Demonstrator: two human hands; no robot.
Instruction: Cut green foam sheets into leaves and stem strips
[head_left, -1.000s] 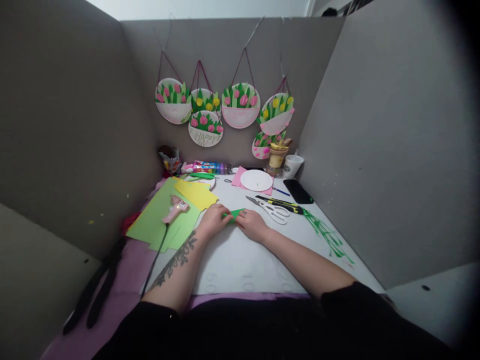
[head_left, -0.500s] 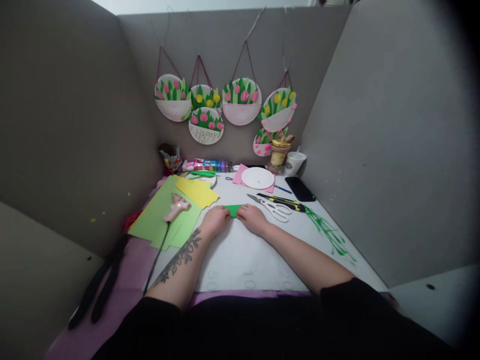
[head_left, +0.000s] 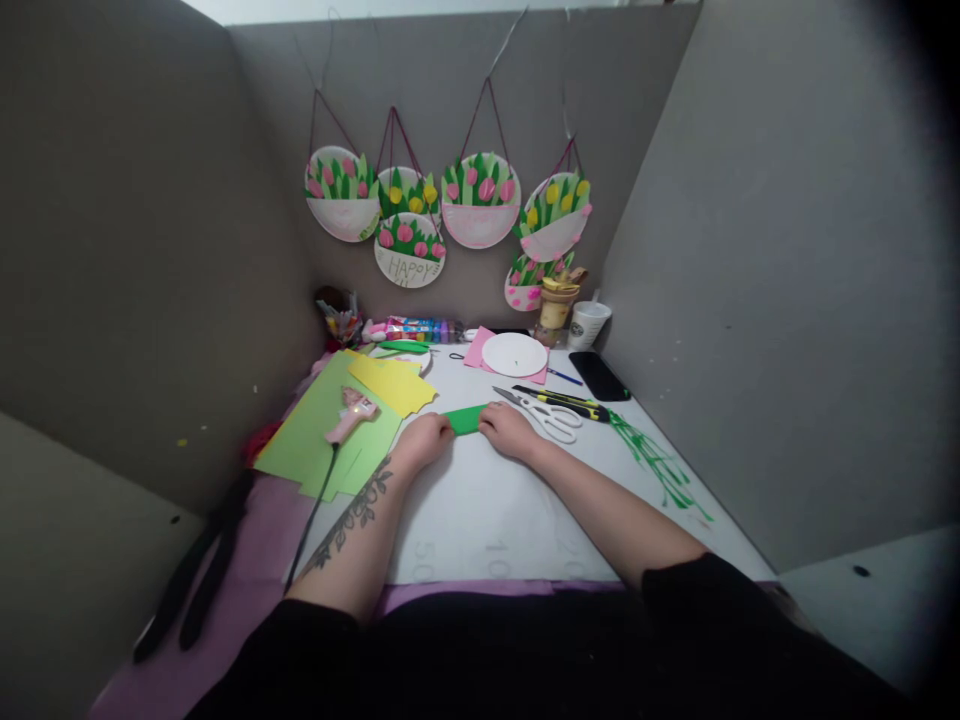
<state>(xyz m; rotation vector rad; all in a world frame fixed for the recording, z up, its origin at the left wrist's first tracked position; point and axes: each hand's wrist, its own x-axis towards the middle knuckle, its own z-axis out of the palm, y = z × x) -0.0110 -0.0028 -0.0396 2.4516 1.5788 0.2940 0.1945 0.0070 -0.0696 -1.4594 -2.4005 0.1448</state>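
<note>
Between my two hands lies a dark green paper strip, low over the white tabletop. My left hand has its fingers closed on the strip's left end. My right hand grips the right end, fingers curled over it. Parts of both ends are hidden under my fingers. White-handled scissors lie just right of my right hand, blades pointing left. A pink glue gun rests left of my left hand on light green paper, with yellow paper beside it.
Yellow-black utility knives, green paper scraps and a black phone lie at right. A white paper plate sits on pink paper behind. A cup stands at the back right. Paper-plate flower baskets hang on the grey back panel.
My hands have moved slightly apart, the left one going left, and more of the green paper strip shows between them. The view has shifted a little.
</note>
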